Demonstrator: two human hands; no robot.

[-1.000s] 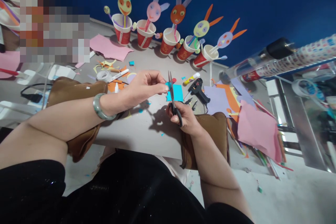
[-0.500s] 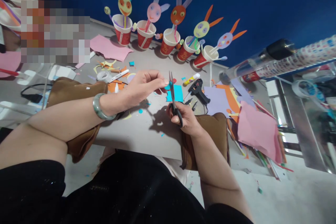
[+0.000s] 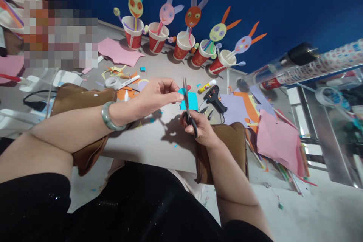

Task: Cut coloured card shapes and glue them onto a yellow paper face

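Note:
My right hand [image 3: 200,127] is closed around the black handles of a pair of scissors [image 3: 186,100], whose blades point away from me. In my left hand [image 3: 160,96], thumb and finger pinch a small piece of blue paper [image 3: 181,91] right beside the blades. Whether the blades touch that piece I cannot tell. Behind the scissors a larger sheet of blue paper [image 3: 193,101] with a cut edge lies on the table. A small blue paper dot [image 3: 152,120] lies below my left hand.
Several red paper cups [image 3: 184,51] with paper rabbit puppets line the back. A black glue gun [image 3: 216,99] and a yellow glue stick [image 3: 208,86] lie right of the scissors. Brown cushions [image 3: 231,140] sit under both arms. Pink paper [image 3: 279,136] lies at the right, tape [image 3: 112,82] at the left.
My left hand has dipped slightly toward me, and the small blue piece in its pinch sits at a different angle by the blades. My right hand and the scissors have hardly moved.

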